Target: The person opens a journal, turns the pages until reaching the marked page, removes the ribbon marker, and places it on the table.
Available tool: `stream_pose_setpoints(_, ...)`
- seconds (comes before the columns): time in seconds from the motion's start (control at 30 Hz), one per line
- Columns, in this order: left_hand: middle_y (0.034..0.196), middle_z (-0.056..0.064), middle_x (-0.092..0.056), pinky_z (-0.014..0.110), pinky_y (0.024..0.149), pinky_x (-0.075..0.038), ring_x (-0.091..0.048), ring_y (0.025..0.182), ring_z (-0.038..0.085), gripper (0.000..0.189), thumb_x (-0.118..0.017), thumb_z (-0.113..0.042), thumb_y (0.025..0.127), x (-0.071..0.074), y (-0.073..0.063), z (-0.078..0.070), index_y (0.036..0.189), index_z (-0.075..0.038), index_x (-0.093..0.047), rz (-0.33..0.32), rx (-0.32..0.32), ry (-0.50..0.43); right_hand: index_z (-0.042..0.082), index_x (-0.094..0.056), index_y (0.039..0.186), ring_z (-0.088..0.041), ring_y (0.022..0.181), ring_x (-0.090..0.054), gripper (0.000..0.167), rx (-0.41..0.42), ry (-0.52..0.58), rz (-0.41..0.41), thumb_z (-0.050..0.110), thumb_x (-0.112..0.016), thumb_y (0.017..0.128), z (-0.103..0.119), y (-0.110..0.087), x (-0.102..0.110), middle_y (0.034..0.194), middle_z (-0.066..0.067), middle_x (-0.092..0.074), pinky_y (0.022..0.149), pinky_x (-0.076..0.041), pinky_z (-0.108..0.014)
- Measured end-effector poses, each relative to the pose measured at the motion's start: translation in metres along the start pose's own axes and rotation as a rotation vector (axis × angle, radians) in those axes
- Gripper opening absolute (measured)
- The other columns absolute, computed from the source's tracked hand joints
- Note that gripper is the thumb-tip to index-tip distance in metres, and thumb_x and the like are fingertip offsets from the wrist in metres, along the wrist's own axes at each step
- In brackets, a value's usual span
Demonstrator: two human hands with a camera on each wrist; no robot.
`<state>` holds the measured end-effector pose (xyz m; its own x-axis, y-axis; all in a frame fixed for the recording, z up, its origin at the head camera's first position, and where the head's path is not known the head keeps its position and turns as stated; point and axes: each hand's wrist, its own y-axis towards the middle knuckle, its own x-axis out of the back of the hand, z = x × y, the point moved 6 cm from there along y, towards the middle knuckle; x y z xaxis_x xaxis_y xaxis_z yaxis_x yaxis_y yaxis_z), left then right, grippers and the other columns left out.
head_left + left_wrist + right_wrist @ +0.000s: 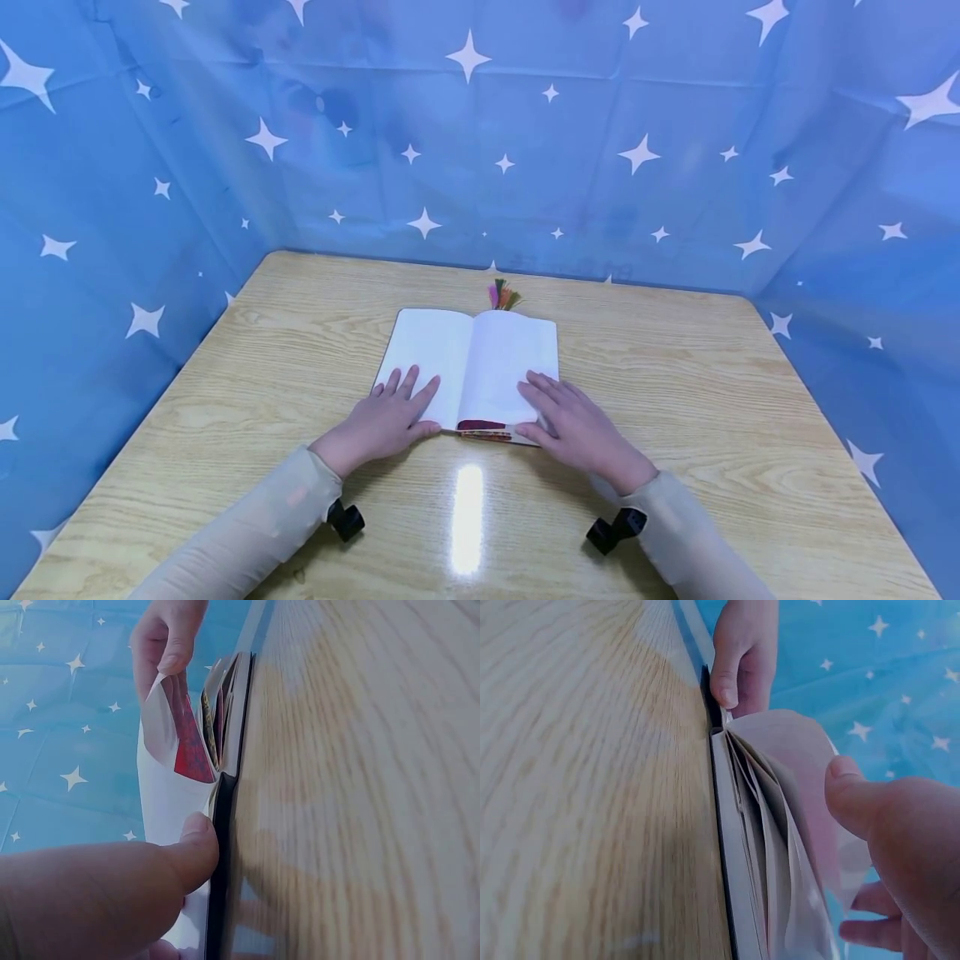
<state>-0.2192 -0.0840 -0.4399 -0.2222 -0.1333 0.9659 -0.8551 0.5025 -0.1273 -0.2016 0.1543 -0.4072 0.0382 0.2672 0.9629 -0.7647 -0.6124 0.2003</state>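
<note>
An open notebook [438,354] with blank white pages and a dark cover lies on the table. My left hand [386,421] rests on its left page with fingers spread, the thumb at the near edge. My right hand [573,421] is at the right page; its thumb [847,776] and fingers pinch a raised page [157,724] near the lower corner. Under that page, red patterned flat pieces [191,746] show between the leaves. Colourful tassels [504,296] stick out past the far edge of the notebook. The wrist views partly hide the fingertips.
The notebook lies on a light wood-grain table [660,358]. A blue curtain [360,183] with white stars surrounds its back and sides. Small black devices [347,521] sit at both wrists. A bright reflection shines on the near tabletop.
</note>
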Motion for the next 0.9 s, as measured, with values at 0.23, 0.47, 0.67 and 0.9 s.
stream_pose_setpoints(0.23, 0.149, 0.024, -0.017, 0.058, 0.101, -0.027, -0.018, 0.133, 0.046, 0.071, -0.041, -0.056, 0.093, 0.000, 0.001, 0.001, 0.149, -0.017, -0.023, -0.005, 0.003, 0.019, 0.005, -0.044, 0.138, -0.031, 0.130, -0.036, 0.060, 0.041, 0.001, -0.036, 0.046, -0.049, 0.094, 0.007, 0.004, 0.004, 0.142, -0.016, -0.039, 0.102, -0.031, -0.051)
stream_pose_setpoints(0.47, 0.149, 0.024, -0.018, 0.059, 0.101, -0.026, -0.019, 0.133, 0.047, 0.073, -0.041, -0.059, 0.091, 0.004, 0.001, -0.002, 0.149, -0.017, -0.025, -0.022, 0.011, 0.017, 0.004, -0.045, 0.137, -0.031, 0.133, -0.032, 0.057, 0.094, -0.018, -0.068, 0.043, -0.049, 0.095, 0.013, 0.004, 0.004, 0.144, -0.015, -0.037, 0.103, -0.030, -0.051)
stream_pose_setpoints(0.67, 0.149, 0.023, -0.019, 0.058, 0.102, -0.025, -0.019, 0.133, 0.047, 0.080, -0.037, -0.068, 0.087, 0.004, 0.002, -0.003, 0.148, -0.017, -0.027, -0.046, 0.041, 0.012, 0.002, -0.046, 0.136, -0.032, 0.133, -0.031, 0.055, 0.173, -0.052, -0.131, 0.039, -0.050, 0.095, 0.017, 0.004, 0.004, 0.144, -0.017, -0.037, 0.104, -0.029, -0.049)
stream_pose_setpoints(0.9, 0.147, 0.025, -0.024, 0.060, 0.102, -0.025, -0.021, 0.131, 0.050, 0.089, -0.032, -0.078, 0.080, 0.005, 0.004, -0.005, 0.145, -0.017, -0.034, -0.116, 0.075, 0.019, 0.000, -0.047, 0.134, -0.035, 0.132, -0.033, 0.056, 0.263, -0.091, -0.236, 0.042, -0.041, 0.098, 0.024, 0.007, 0.009, 0.142, -0.020, -0.038, 0.103, -0.032, -0.047)
